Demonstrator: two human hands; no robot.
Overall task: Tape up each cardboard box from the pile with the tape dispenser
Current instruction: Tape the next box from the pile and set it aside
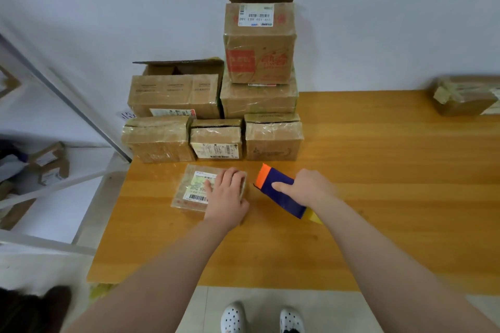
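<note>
Pinning the small box (193, 189) at lower centre under our flat left hand (227, 196), right hand (307, 189) gripping the tape dispenser (272, 175) just beside it, we risk the box skidding and tape landing crooked.

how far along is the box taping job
Looks done: one taped brown cardboard box sits apart at far right. In hand: left hand presses a small labelled cardboard box; right hand grips the blue-and-orange tape dispenser. Left: the stacked box pile, some flaps open.
</note>
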